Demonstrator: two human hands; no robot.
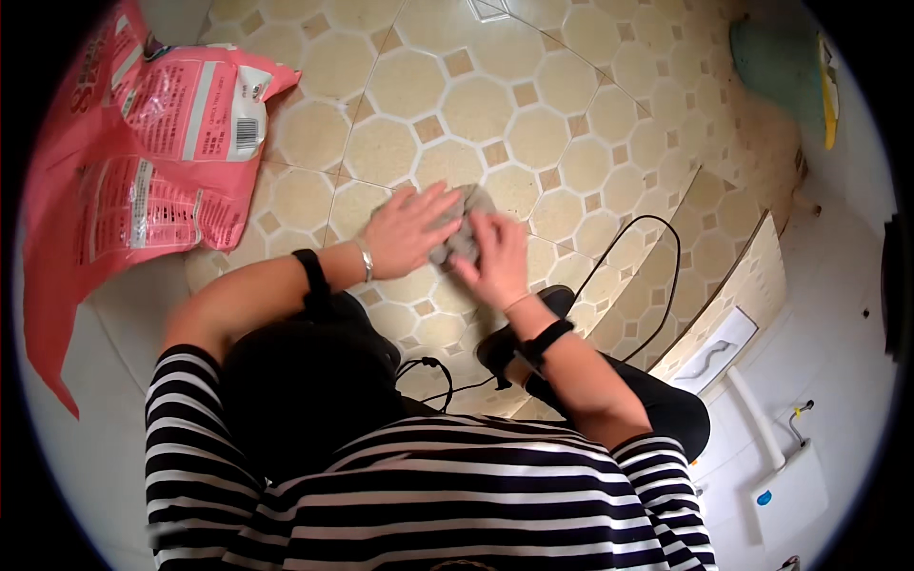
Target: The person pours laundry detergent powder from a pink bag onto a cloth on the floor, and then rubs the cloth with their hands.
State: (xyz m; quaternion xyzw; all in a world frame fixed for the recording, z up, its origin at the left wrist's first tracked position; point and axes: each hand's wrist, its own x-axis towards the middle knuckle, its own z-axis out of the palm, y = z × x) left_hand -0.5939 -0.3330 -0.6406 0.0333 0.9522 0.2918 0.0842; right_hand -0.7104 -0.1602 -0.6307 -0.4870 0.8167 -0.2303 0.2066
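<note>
A crumpled grey cloth (pixel 476 199) lies on the tiled floor in front of me, under both hands. My left hand (pixel 405 238) rests flat across its left side, with the fingers stretched out and slightly apart. From the right, my right hand (pixel 499 262) grips the cloth with bent fingers; thumb and fingertips press into its folds, and motion blurs them a little. Part of the cloth is hidden beneath the hands. Dark bands circle both forearms.
At the left stands a large pink printed bag (pixel 171 157). A black cable (pixel 678 266) loops over the floor on the right, by a raised tiled step (pixel 728 285). A greenish bin-like container (pixel 776 71) is at the far right. My shoe (pixel 500 352) is close to my right hand.
</note>
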